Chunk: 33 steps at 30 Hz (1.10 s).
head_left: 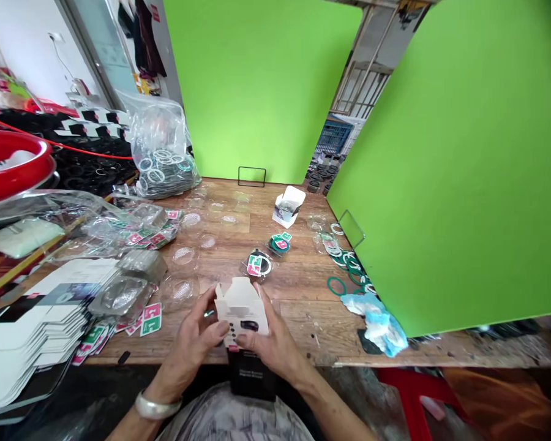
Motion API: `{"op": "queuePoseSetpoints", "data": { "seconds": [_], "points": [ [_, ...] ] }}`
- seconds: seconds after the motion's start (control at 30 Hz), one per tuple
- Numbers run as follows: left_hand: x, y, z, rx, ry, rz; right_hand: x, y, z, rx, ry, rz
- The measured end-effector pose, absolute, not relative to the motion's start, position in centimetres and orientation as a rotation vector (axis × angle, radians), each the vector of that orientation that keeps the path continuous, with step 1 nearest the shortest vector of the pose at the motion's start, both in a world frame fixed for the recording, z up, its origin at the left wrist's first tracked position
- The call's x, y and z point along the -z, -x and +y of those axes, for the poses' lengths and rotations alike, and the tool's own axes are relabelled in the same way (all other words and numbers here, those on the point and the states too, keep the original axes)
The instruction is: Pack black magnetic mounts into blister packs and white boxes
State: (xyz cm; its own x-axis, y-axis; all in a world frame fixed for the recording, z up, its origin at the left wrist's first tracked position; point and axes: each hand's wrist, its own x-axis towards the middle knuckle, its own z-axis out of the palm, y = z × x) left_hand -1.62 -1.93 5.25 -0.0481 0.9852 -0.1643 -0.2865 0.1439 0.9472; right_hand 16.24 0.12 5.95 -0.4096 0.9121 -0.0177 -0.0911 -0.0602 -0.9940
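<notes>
Both hands hold a small white and black printed box (242, 311) at the front edge of the table, its white flaps standing up at the far end. My left hand (201, 334) grips its left side, thumb on the printed face. On the right side my right hand (272, 340) has its thumb across the same face. The black part of the box hangs over the lap. Just beyond lies a clear plastic piece with a ring and red-green cards (256, 265). Another such set with a green ring (280, 244) is farther right. An open white box (288, 206) stands behind them.
Flat box blanks (50, 324) are stacked at the left, beside clear plastic trays (122, 295) and red-green cards (151, 319). A bag of rings (165, 159) stands behind. Green rings (337, 285) and a blue-white cloth (379, 324) lie right, by a green panel (463, 184).
</notes>
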Motion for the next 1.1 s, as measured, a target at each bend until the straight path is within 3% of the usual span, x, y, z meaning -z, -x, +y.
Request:
{"op": "queuePoseSetpoints", "data": {
  "seconds": [0.23,0.7,0.9,1.1],
  "points": [
    [-3.6,-0.1,-3.4,-1.094,-0.967,1.208,-4.4,-14.5,-2.1,-1.422,0.861,-1.510],
    [-4.4,-0.8,-5.7,-1.006,-0.743,1.080,-4.5,-15.2,-2.8,-1.470,1.221,-1.287],
    [-5.3,-1.5,-5.4,-1.056,-0.765,1.298,-3.6,-15.6,-2.5,-1.496,1.267,-1.080],
    [-3.8,-1.0,-4.5,-1.089,-0.604,1.389,-4.7,-16.5,-2.4,-1.875,1.027,-0.926]
  ]
}}
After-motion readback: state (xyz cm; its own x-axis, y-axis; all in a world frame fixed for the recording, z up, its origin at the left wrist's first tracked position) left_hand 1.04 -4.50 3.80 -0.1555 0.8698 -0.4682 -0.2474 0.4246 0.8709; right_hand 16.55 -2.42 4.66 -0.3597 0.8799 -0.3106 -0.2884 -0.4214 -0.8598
